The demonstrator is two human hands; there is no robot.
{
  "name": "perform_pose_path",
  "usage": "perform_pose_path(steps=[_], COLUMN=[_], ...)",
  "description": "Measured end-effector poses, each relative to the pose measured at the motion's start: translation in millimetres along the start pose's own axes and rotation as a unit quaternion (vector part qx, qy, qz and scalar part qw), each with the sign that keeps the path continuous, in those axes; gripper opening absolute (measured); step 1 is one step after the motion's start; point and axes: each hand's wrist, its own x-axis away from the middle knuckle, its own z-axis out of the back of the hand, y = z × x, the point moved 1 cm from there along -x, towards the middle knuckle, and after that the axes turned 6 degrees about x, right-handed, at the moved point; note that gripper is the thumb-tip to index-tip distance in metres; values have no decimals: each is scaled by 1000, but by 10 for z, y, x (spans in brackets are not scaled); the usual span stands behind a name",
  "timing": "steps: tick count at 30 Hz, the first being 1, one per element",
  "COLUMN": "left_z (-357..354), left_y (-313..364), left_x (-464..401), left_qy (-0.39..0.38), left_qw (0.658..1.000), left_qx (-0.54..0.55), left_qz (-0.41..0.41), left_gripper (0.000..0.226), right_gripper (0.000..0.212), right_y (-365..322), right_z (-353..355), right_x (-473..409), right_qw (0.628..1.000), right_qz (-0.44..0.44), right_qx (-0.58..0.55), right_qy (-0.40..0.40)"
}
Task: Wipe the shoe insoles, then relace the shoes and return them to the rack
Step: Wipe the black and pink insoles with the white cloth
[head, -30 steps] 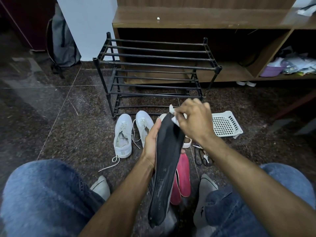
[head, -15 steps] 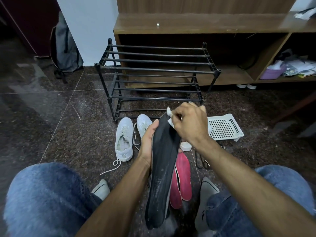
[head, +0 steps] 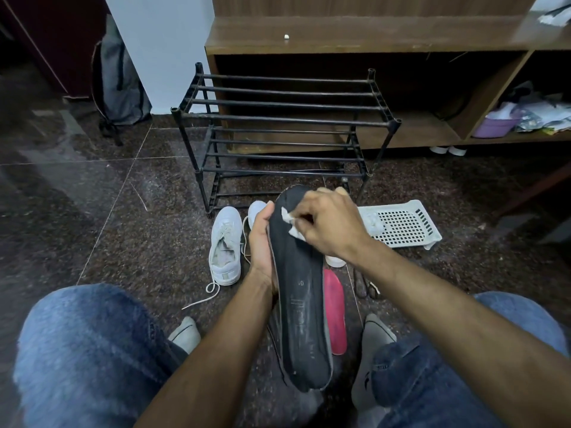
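My left hand grips a long black insole by its left edge, toe end pointing away from me. My right hand pinches a small white wipe and presses it on the insole's toe end. A white sneaker with a loose lace lies on the floor to the left; its partner is mostly hidden behind my left hand. A pink insole lies under the black one. The black metal shoe rack stands bare behind them.
A white perforated plastic tray lies on the floor to the right. A wooden shelf unit stands behind the rack, holding a purple bowl and papers. A grey backpack leans at the back left. My knees in jeans frame the view.
My right hand with the wipe has slid from the insole's far tip a little down onto its top surface. The insole has turned to face me more flatly.
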Motion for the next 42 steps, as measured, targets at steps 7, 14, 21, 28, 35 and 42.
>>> perform_pose_path(steps=[7, 14, 21, 28, 35, 42], left_z=[42, -138, 35, 43, 58, 64], left_y=[250, 282, -22, 64, 129, -16], left_x=[32, -45, 124, 126, 40, 92], left_qy=[-22, -3, 23, 30, 40, 72], left_qw=[1000, 999, 998, 999, 998, 996], left_qx=[-11, 23, -48, -3, 45, -41], left_qz=[-4, -34, 45, 21, 37, 30], left_gripper=[80, 82, 64, 69, 94, 63], right_gripper=[12, 22, 5, 12, 23, 18], right_y=[-420, -302, -181, -98, -303, -129], right_z=[-144, -386, -425, -224, -162, -49], right_x=[676, 507, 358, 502, 775, 108], right_qw=[982, 834, 828, 991, 991, 995], right_qz=[106, -281, -339, -27, 81, -79], right_qx=[-155, -466, -439, -117, -95, -60], right_qy=[23, 87, 75, 55, -38, -25])
